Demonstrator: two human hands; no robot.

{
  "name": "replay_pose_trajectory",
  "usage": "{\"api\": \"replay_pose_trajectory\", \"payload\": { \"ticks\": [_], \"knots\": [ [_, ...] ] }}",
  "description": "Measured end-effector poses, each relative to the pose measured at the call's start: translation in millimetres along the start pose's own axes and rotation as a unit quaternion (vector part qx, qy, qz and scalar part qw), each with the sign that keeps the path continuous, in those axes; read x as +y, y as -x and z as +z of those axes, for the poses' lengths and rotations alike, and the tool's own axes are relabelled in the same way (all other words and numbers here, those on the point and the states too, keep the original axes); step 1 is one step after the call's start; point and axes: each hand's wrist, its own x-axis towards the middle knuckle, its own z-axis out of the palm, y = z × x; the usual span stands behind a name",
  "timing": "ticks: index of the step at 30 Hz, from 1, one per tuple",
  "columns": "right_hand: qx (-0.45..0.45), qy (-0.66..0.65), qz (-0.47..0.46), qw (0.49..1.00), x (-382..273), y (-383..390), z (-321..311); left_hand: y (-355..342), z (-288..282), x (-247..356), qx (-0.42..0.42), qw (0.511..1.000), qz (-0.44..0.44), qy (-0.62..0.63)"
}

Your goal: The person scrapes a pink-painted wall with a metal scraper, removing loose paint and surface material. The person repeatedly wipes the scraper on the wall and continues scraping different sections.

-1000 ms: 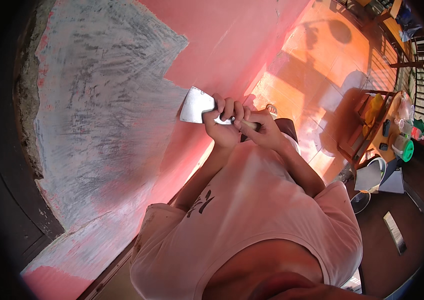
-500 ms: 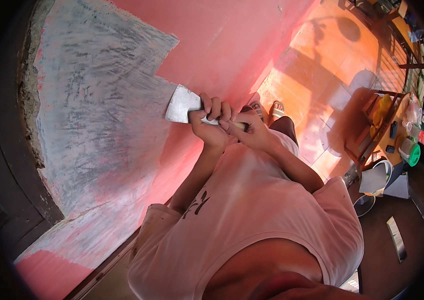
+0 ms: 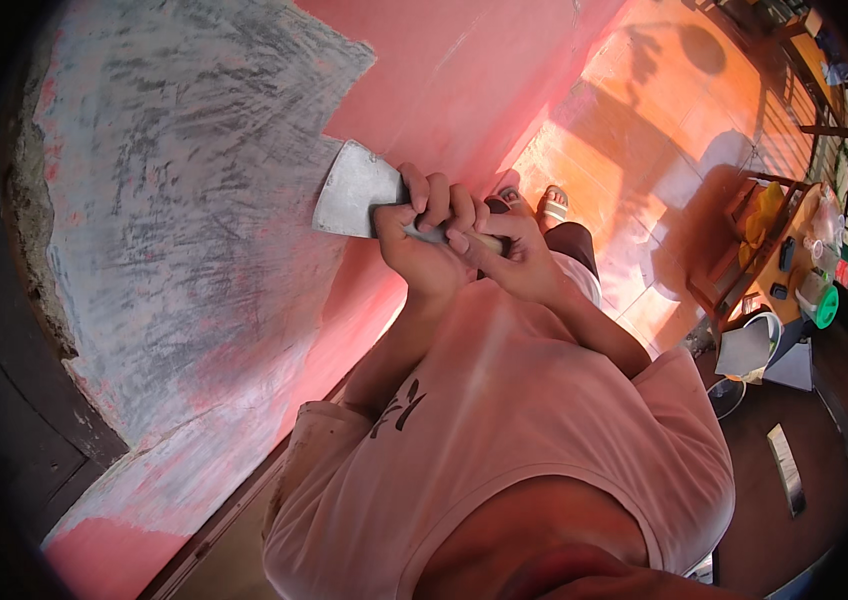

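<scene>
A wide metal putty knife (image 3: 352, 192) with a pale handle is held in both my hands, its blade pointing left at the wall. My left hand (image 3: 422, 245) is closed around the handle close to the blade, fingers curled over it. Just to its right, my right hand (image 3: 522, 258) grips the handle's rear end. The blade's edge lies over the scraped grey-white patch (image 3: 194, 190) of the wall, below a notch in its border with the pink paint (image 3: 434, 80). Whether the edge touches the wall, I cannot tell.
A dark wooden frame (image 3: 14, 390) with a crumbling edge borders the patch at left. On the right stands a wooden chair (image 3: 724, 290) beside a green-lidded container (image 3: 824, 307) and a white bucket (image 3: 766, 335). My sandaled foot (image 3: 553, 207) rests on orange tiles (image 3: 644, 130).
The putty knife and both hands have shifted slightly left, with the blade tilted a little differently. Both hands keep their hold. The whole view has moved slightly.
</scene>
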Motion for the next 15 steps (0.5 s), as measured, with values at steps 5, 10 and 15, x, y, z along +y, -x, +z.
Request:
{"api": "replay_pose_trajectory", "payload": {
  "ticks": [5,10,15],
  "knots": [
    [0.000,0.028,-0.006,1.000,-3,2,-4,3,4,1,-0.002,1.000,-0.009,0.016],
    [0.005,0.022,-0.001,1.000,1,6,1,3,-1,0,0.001,1.000,-0.022,0.022],
    [-0.001,0.051,-0.010,0.999,-3,0,1,-2,7,11,-0.034,0.999,0.001,0.018]
  ]
}}
